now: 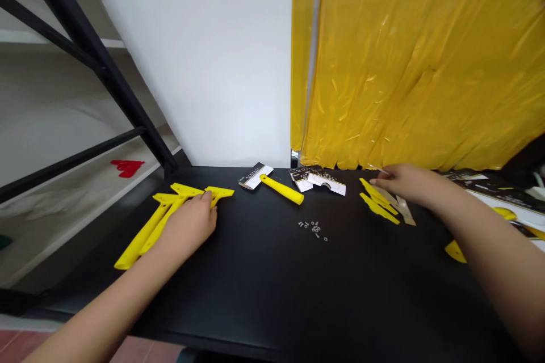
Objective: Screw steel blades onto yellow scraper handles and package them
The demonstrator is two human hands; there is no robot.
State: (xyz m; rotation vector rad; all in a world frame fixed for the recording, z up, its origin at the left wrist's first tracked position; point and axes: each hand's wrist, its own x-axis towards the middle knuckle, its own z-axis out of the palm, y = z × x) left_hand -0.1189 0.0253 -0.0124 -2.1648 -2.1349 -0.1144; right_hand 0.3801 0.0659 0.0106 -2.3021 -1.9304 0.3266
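Observation:
On the left of the black table, my left hand (191,220) is closed over one of several yellow T-shaped scraper handles (147,229) lying close together; its fingertips are partly hidden. At the right, my right hand (400,181) pinches a thin flat strip (377,169), seen nearly edge-on. Just below that hand lie yellow flat head plates (378,207) and a pale, blade-like plate (405,210). A single yellow handle (283,189) rests between the hands, against a printed card. In front of it is a loose cluster of small screws and nuts (315,228).
Printed cards (326,181) lie along the back edge. More cards (506,201) and yellow parts (456,250) are beside my right forearm. A white panel and yellow plastic-wrapped stack (417,68) stand behind the table. Left, a black-framed shelf holds a red item (128,167).

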